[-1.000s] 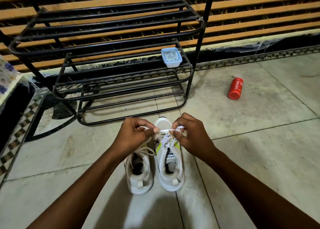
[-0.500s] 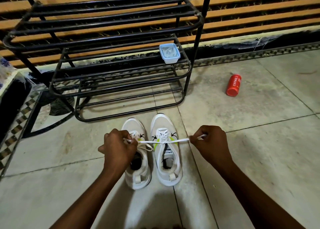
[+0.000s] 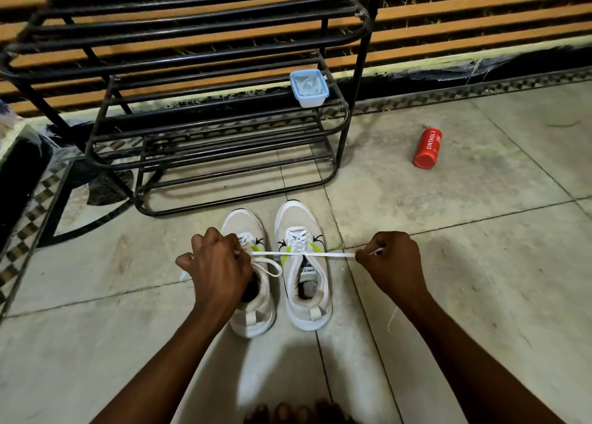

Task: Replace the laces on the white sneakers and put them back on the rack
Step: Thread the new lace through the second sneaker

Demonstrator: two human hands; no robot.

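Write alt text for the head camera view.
Two hands, left hand and right hand, pull a white lace taut across the right sneaker, beside the left sneaker on a tiled floor. Behind stand a black rack and red bottle.

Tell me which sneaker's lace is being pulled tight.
The right sneaker: its lace stretches taut between both hands. The left sneaker just lies beneath the left hand.

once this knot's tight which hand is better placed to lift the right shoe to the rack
Probably the right hand: it pinches the lace just beside the right shoe, while the left hand lies over the left shoe.
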